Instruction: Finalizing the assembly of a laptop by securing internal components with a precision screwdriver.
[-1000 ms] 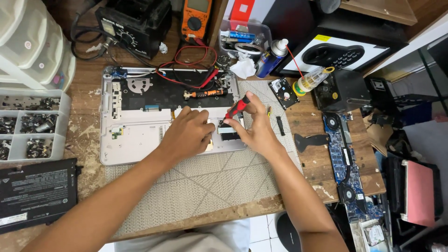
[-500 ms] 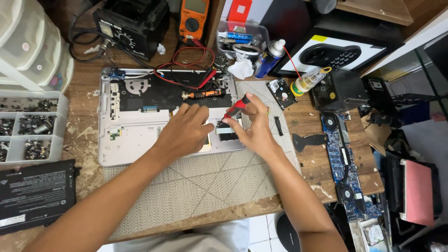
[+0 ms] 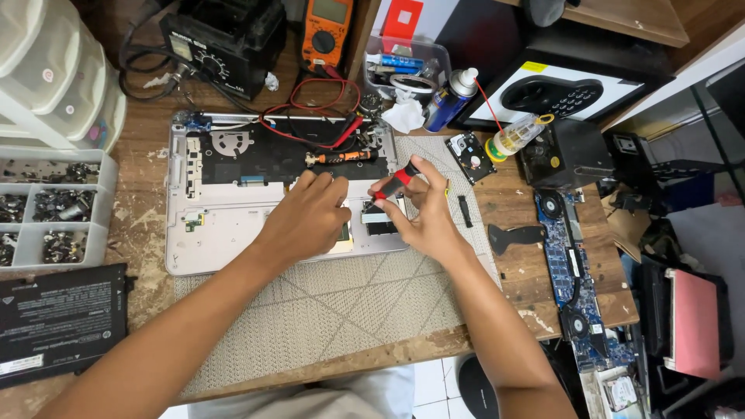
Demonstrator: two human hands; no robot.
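An opened silver laptop base (image 3: 209, 233) lies upside down on a grey cutting mat (image 3: 334, 310), its dark upper half exposed. My left hand (image 3: 306, 217) rests palm down on the lower right part of the base, fingers spread. Beside it, my right hand (image 3: 415, 213) grips a red and black screwdriver (image 3: 396, 182), its tip pointing down at the base near a dark patch (image 3: 380, 221). An orange-handled screwdriver (image 3: 341, 157) lies across the dark half of the base.
A compartment tray of screws (image 3: 46, 209) and a black battery pack (image 3: 58, 322) lie left. Behind are a soldering station (image 3: 221, 43), orange multimeter (image 3: 330, 27), red leads, spray can (image 3: 450, 97). Right: hard drive (image 3: 469, 155), blue circuit board (image 3: 570, 271), black pry tool (image 3: 516, 237).
Both hands stay at the same spot on the laptop base; the screwdriver has shifted only slightly in my right hand. The view has tilted a little.
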